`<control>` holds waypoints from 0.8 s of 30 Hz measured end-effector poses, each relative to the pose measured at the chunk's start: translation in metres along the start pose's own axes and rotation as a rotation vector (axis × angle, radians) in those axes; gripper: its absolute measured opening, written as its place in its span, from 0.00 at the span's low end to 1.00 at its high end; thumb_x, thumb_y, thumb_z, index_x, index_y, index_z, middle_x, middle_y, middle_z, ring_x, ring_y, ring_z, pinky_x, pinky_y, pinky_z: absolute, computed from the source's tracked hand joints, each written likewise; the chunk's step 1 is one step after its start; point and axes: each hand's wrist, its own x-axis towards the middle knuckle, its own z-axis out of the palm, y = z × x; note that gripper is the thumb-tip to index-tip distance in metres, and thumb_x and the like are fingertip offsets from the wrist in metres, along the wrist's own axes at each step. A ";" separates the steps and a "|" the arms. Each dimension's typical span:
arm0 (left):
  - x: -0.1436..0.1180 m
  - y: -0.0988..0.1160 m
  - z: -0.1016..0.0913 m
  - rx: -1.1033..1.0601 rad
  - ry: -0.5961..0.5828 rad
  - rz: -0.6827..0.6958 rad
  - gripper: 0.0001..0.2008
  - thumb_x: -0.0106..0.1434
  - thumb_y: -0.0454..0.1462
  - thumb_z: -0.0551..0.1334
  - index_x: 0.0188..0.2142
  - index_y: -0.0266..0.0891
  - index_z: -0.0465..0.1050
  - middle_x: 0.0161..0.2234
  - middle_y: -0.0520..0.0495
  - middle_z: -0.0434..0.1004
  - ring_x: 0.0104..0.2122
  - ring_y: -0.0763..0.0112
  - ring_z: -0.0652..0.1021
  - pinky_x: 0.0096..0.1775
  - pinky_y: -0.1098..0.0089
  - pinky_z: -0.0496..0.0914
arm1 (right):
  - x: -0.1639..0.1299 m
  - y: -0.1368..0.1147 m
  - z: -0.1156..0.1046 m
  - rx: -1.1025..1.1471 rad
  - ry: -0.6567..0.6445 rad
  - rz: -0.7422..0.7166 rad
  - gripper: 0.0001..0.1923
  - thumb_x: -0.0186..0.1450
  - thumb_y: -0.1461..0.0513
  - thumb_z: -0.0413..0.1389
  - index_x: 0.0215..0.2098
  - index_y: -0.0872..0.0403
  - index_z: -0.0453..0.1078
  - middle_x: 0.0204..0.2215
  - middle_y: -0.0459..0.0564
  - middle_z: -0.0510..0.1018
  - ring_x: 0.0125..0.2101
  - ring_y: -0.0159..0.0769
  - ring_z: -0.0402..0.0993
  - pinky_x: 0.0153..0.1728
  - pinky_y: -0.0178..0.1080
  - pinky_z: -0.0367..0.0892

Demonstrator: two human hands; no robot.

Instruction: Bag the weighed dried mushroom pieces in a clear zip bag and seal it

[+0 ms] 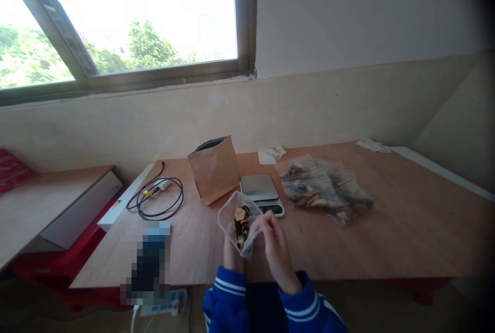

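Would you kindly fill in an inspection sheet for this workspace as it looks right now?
Surface: wooden table, bare wood at the right.
Job's things: small clear bag with dried slices inside, held up over the table's near edge; kitchen scale just behind it; brown paper pouch standing open; pile of filled clear bags to the right.
Clutter: crumpled tissues near the wall, more crumpled tissue at the far right.
Hands: left hand grips the small bag from below; right hand pinches its side.
Cables: coiled black cable on the table's left part; power strip below the edge.
Surroundings: window with trees outside; low side table at left.
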 end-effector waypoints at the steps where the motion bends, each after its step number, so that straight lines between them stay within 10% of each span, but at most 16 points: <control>1: -0.003 -0.003 0.000 -0.069 -0.032 -0.082 0.19 0.59 0.50 0.58 0.38 0.36 0.74 0.31 0.43 0.78 0.34 0.61 0.79 0.37 0.62 0.74 | 0.000 0.001 0.000 -0.001 -0.034 0.011 0.17 0.66 0.49 0.48 0.27 0.51 0.59 0.21 0.42 0.67 0.24 0.32 0.66 0.27 0.34 0.65; 17: 0.036 0.048 0.027 -0.052 0.044 0.131 0.17 0.63 0.43 0.54 0.46 0.37 0.71 0.35 0.44 0.79 0.30 0.67 0.79 0.33 0.67 0.73 | 0.022 0.028 -0.054 -0.365 -0.076 0.040 0.24 0.65 0.43 0.46 0.27 0.53 0.68 0.24 0.48 0.73 0.26 0.36 0.70 0.29 0.36 0.65; 24: 0.067 0.029 0.010 -0.130 0.116 -0.004 0.16 0.64 0.40 0.50 0.43 0.34 0.72 0.34 0.41 0.79 0.38 0.63 0.79 0.43 0.62 0.73 | 0.025 0.035 -0.060 -0.392 -0.072 0.043 0.24 0.65 0.44 0.47 0.29 0.53 0.70 0.25 0.49 0.76 0.29 0.38 0.72 0.30 0.37 0.67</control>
